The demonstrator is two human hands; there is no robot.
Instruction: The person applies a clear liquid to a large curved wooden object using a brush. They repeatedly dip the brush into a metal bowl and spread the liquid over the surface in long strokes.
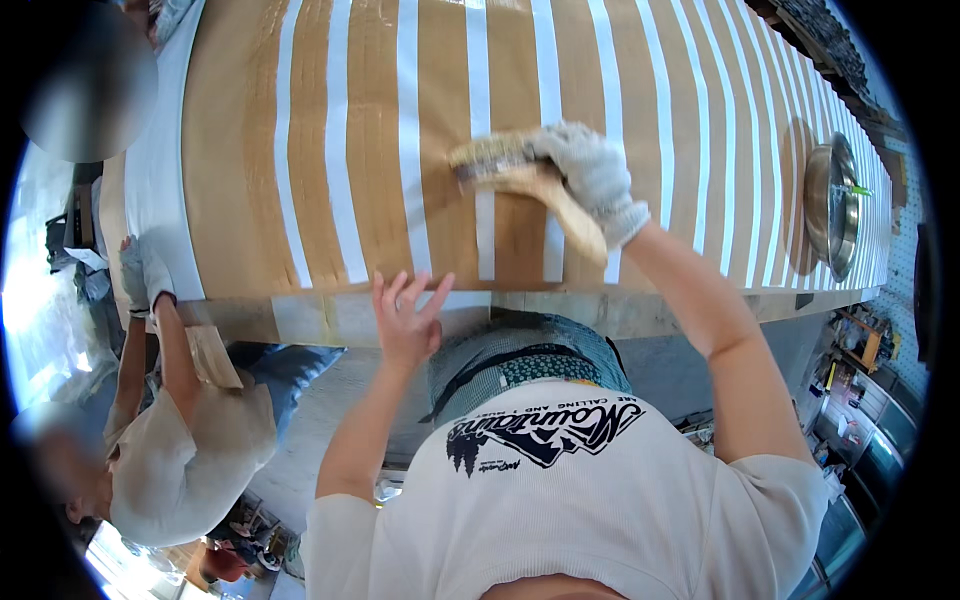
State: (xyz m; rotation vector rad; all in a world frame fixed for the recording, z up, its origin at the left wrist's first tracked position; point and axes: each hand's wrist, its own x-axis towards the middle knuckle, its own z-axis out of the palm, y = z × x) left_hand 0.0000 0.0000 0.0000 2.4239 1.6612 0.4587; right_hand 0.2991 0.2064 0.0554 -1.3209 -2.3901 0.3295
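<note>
My right hand, in a pale knit glove, is wrapped round the wooden handle of a wide bristle brush. The brush is slightly blurred over brown sheeting laid with evenly spaced white strips. Its bristles point left, close to the sheeting; whether they touch it I cannot tell. Bare and empty, my left hand is at the near edge of the worktable with its fingers spread, the fingertips at the sheeting's border.
A shiny metal bowl stands on the strips at the right. On the left, a co-worker reaches gloved hands to a white sheet at the table's end. Another person's hand shows at the upper left. Shelves with tools stand at the right.
</note>
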